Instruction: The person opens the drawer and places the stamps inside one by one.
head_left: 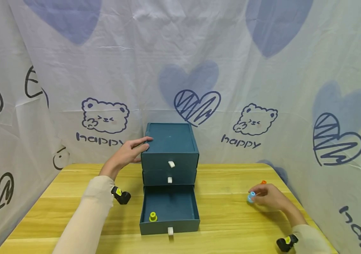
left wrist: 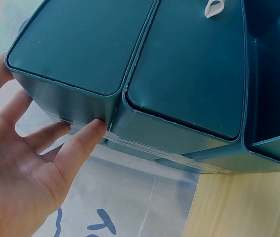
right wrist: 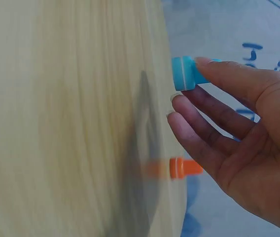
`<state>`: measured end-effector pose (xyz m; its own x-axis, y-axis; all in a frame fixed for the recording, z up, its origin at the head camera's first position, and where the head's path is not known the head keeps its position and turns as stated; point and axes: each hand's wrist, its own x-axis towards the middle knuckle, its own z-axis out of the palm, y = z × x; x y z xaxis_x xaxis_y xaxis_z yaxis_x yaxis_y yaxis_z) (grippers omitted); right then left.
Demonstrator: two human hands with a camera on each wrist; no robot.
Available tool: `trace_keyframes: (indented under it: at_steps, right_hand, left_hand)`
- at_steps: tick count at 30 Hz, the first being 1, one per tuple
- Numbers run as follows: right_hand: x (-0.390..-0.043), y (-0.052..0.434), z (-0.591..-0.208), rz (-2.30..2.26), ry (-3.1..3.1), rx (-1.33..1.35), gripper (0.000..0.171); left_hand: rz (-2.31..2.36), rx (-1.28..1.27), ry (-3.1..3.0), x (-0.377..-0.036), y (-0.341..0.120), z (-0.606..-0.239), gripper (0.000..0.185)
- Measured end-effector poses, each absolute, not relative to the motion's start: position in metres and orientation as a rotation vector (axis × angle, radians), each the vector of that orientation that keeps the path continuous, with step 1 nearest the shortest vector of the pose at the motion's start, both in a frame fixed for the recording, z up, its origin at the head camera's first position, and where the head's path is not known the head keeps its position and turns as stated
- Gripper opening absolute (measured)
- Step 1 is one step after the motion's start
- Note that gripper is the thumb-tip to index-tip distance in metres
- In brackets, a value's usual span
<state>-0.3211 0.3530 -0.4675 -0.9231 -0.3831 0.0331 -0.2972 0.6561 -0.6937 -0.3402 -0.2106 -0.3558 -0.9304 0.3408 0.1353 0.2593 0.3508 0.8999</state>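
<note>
Nearest, the drawer unit's (head_left: 170, 151) bottom drawer (head_left: 169, 211) stands open, holding a yellow piece (head_left: 153, 216). Right of it, the right hand (head_left: 270, 197) pinches a blue piece (head_left: 251, 197) beside an orange piece (head_left: 263, 182). Farther back, the left hand (head_left: 129, 152) rests straight-fingered against the unit's top edge.

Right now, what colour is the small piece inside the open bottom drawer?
Yellow-green; the small piece shows best in the head view.
</note>
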Motion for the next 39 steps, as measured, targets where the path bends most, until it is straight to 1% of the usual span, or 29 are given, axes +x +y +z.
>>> trace_keyframes:
  at_steps: [3,9,17,24,34,39]
  right_hand:
    - [-0.323,0.344,-0.466,-1.125,2.754,-0.613,0.031]
    - [-0.325,0.328,-0.458,-1.094,2.766,-0.790,0.029]
    - [-0.324,0.308,-0.446,-1.094,2.723,-0.842,0.025]
    - [-0.322,0.290,-0.438,-1.094,2.701,-0.906,0.024]
    - [-0.323,0.265,-0.438,-1.122,2.614,-1.018,0.022]
    - [-0.324,0.252,-0.437,-1.103,2.596,-0.993,0.022]
  left_hand:
    - [1.655,0.559,2.528,-0.340,-0.211,-0.356,0.053]
    - [1.644,0.544,2.546,-0.339,-0.211,-0.356,0.053]
    - [1.640,0.534,2.549,-0.338,-0.211,-0.356,0.053]
    - [1.632,0.528,2.557,-0.338,-0.211,-0.356,0.053]
    - [1.643,0.533,2.533,-0.339,-0.211,-0.356,0.053]
    - [1.647,0.538,2.525,-0.339,-0.210,-0.355,0.053]
